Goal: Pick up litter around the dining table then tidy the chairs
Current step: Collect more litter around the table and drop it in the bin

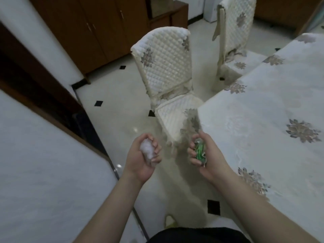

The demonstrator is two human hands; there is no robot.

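A: What has the left hand (pixel 142 157) got?

B: A crumpled white tissue (pixel 148 152). The fingers are curled round it, palm turned up, and the wad shows between the fingertips and the palm.

A: And the right hand (pixel 204 155)?

B: A crushed green wrapper (pixel 199 150), held the same way: fingers bent round it from the left, thumb along the far side. Both hands are held out over the floor (pixel 122 130), near each other but apart, so both bits of litter are off the ground.

A: Where is the table (pixel 273 109)?

B: On the right, under a pale cloth with brown flower prints. Its near-left corner lies just beyond the right hand; the forearm runs beside the cloth's hanging left edge.

A: Chairs?

B: Two, both in quilted cream covers. The near chair (pixel 166 67) stands off the table's left corner, turned at an angle, its seat's right corner close to the cloth; I cannot tell if they touch. The far chair (pixel 235 32) is further along the same side, its seat up against the table edge.

A: Anything else?

B: A brown wooden cabinet (pixel 98 27) behind the near chair, and a white wall with a dark frame on the left. The floor is glossy cream tile with small black diamonds.
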